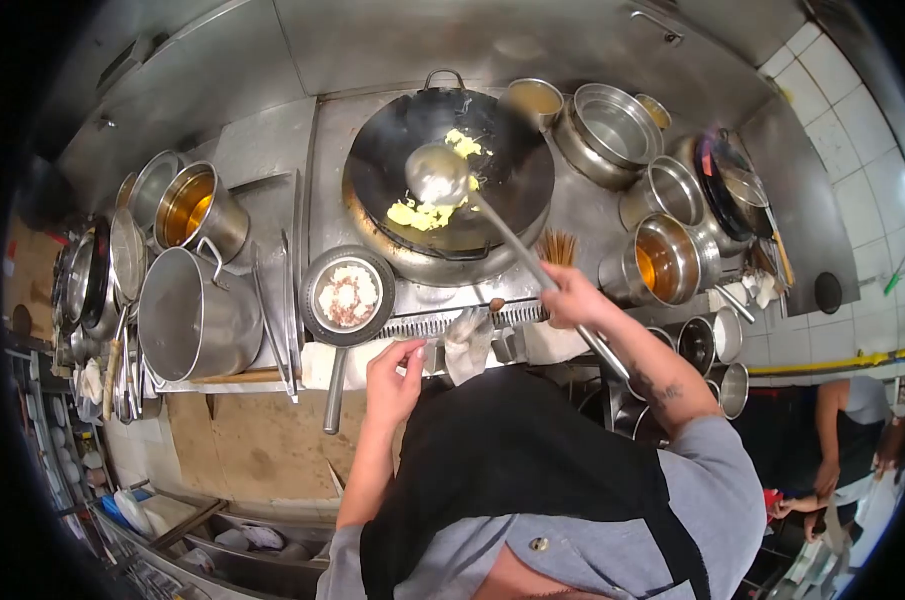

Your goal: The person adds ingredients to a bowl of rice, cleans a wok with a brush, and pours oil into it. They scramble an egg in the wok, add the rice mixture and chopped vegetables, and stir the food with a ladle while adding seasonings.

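Note:
My right hand [569, 298] is closed round the long handle of a ladle [437, 178]. The ladle's bowl sits inside a large black wok [517, 190], among pieces of yellow scrambled egg [422, 215]. My left hand [394, 382] hangs in front of the counter edge with nothing in it, its fingers loosely bent and the thumb apart. Just left of it is a small pan [310, 320] holding pale and pinkish chopped food [348, 297]; its handle [334, 400] juts over the edge, apart from my fingers. A white cloth [467, 345] lies by my left hand.
A large pot [187, 320] and a pot of amber liquid [200, 212] stand at left. Another amber-filled pot [665, 262] and stacked metal pots [615, 125] are at right. A bamboo brush [556, 247] is beside the wok. Another person [842, 440] works at far right.

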`<state>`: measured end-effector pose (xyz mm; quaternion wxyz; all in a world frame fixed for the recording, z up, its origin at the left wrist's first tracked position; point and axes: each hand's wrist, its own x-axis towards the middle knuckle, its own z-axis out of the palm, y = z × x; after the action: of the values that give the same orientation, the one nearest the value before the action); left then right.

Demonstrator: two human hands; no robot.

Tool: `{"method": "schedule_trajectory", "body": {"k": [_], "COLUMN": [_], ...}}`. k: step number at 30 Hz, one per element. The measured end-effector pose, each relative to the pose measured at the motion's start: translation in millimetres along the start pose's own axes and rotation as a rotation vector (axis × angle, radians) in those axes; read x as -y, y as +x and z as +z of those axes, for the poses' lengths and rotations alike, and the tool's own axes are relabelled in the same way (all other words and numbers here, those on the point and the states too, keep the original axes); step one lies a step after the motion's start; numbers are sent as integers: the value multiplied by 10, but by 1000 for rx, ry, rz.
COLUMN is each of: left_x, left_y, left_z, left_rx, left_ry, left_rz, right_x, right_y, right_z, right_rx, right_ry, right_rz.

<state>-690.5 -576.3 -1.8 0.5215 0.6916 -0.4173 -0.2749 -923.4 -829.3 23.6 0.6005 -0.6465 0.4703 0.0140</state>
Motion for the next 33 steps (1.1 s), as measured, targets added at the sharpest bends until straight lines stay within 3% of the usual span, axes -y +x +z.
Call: {"method": "schedule_trajectory", "body": {"k": [2,7,10,11,14,17,19,20,23,24,25,26,27,29,30,33], "left_x": [69,56,-46,-64,-149,-222,-256,-240,-116,-62,3,43,4,-343,-524,-844], "left_y": [-2,41,131,162,282,461,653,802,1265,1382,1463,1498,1493,1203,1055,748], "left_z": [-43,-71,19,76,214,319,399,490,814,891,966,1036,1083,981,902,843], "left_rx": [39,55,48,48,50,70,97,-1,-146,-32,87,213,165,170,168,127], "left_ry": [1,36,62,69,128,196,276,369,589,661,727,787,848,750,705,583], "left_rz": [27,84,120,139,187,209,256,407,689,610,525,439,412,417,424,590], "right_x": [-60,-97,-65,201,-376,140,93,44,-602,-738,-454,-333,-255,87,302,590], "right_y": [422,951,713,363,205,-538,-455,-380,58,118,-143,-261,-412,-969,-1286,-1806], "right_z": [-100,79,219,188,164,97,-11,-64,-131,-137,-177,-273,-391,-700,-837,-1208], "right_rx": [-219,-668,-427,-238,-303,55,73,84,-193,-290,-241,-244,-249,-268,-250,-158], "right_ry": [-206,-424,-125,-18,-419,13,17,16,-410,-529,-597,-688,-777,-936,-974,-828], "right_rz": [-206,-453,-297,-39,-694,-170,-108,-76,-452,-579,-265,-181,-93,-180,-116,-130]}}
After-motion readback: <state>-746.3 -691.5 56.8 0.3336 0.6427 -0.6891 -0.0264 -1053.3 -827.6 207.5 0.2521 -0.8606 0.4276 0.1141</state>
